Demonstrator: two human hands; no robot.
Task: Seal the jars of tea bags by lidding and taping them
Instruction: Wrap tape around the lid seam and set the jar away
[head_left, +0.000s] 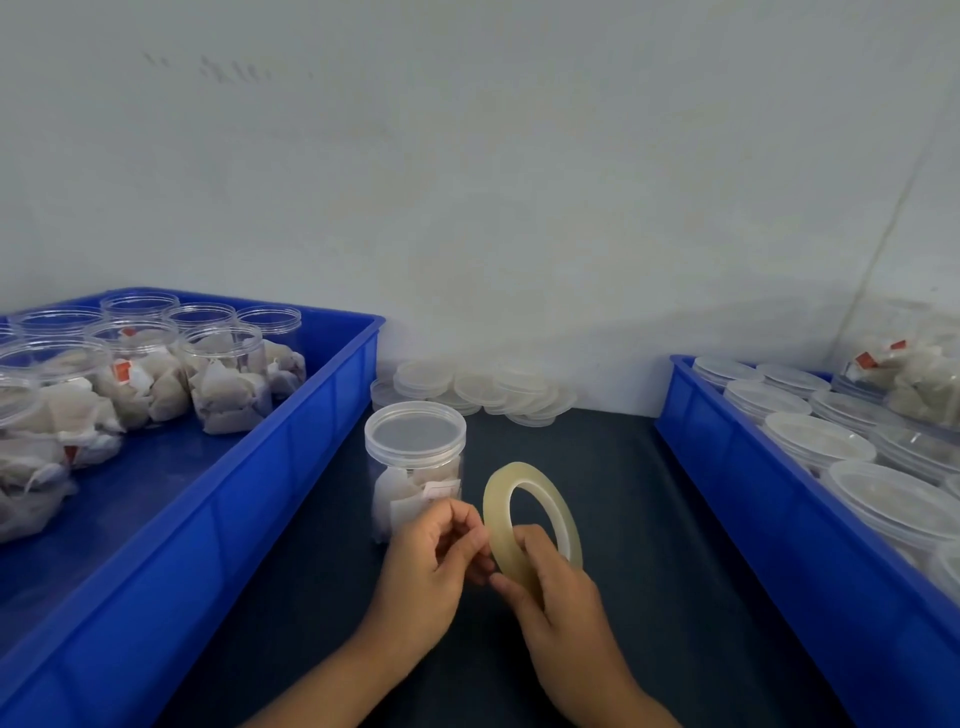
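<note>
2 hands: I see both low in the middle of the view, over the dark mat (649, 519), meeting at the tape roll.
Right hand (558, 597): I see it gripping the tape roll (498, 512) at its lower rim, thumb on the near face and fingers curled behind and through the hole.
Left hand (431, 566): fingers curled in, thumb and fingertips pinched together right against the roll's left edge; I cannot tell whether a tape end sits between them.
Tape roll: yellowish, thin ring held off the mat on edge; its flat face is turned toward me and to the left, so the hole's axis runs roughly from near-left to far-right.
Lidded jar (415, 467): 1 clear jar stands upright on the mat just beyond the left hand, long axis vertical, lid on top, tea bags showing through the wall; the left hand covers its lower right part.
Loose lids (478, 389): a heap of clear lids lies against the wall behind the jar.
Left bin (291, 457): blue, holding open jars (223, 374) of tea bags, standing upright with mouths up.
Right bin (779, 561): blue, holding lidded jars (815, 441) packed close, with loose tea bags (914, 379) at its far end.
</note>
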